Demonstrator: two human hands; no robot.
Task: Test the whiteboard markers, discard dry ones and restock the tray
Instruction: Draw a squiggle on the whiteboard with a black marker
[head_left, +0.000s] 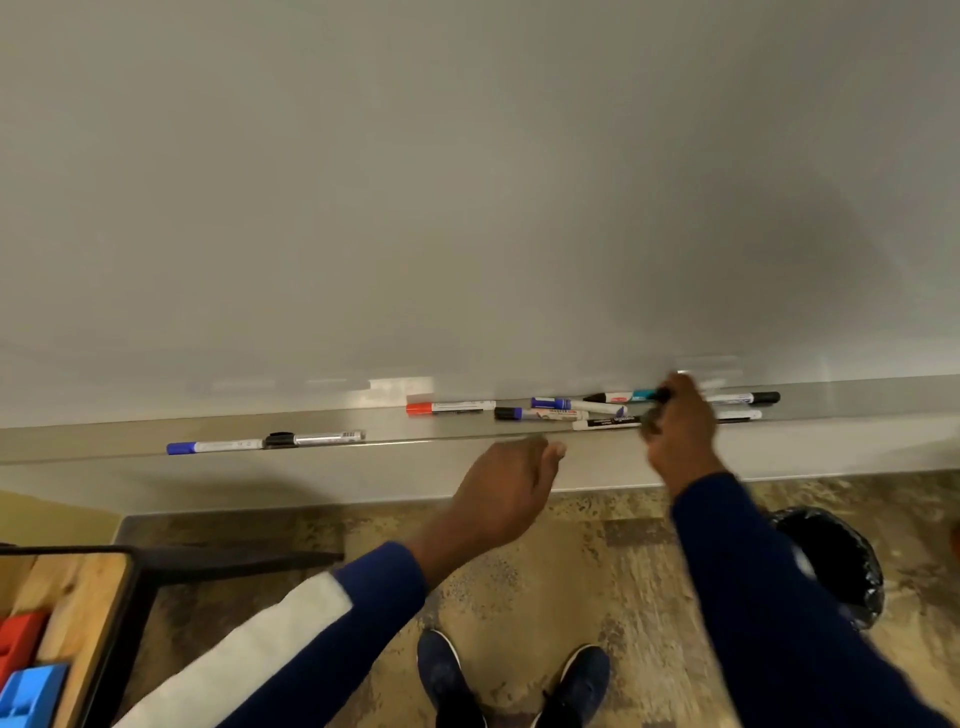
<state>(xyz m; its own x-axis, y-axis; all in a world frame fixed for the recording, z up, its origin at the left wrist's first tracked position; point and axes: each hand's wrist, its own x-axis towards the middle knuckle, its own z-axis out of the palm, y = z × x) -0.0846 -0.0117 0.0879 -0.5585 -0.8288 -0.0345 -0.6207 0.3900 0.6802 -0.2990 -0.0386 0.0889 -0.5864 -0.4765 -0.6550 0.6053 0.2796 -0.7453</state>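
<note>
A blank whiteboard (467, 208) fills the upper view, with a metal marker tray (395, 423) along its bottom edge. Several markers lie in the tray: a blue-capped one (213, 447) and a black-and-silver one (314, 439) at the left, a red-capped one (449, 407) in the middle, and a pile of blue, black and white ones (561, 410) at the right. My right hand (678, 426) reaches into that pile and pinches a teal marker (644, 395). My left hand (506, 483) hovers just below the tray edge, fingers loosely curled, holding nothing.
A black-lined waste bin (836, 561) stands on the floor at the right, under my right arm. A wooden table with a black frame (98, 597) at the lower left carries a red box (21, 642) and a blue box (31, 693). My shoes (514, 680) are on the patterned floor.
</note>
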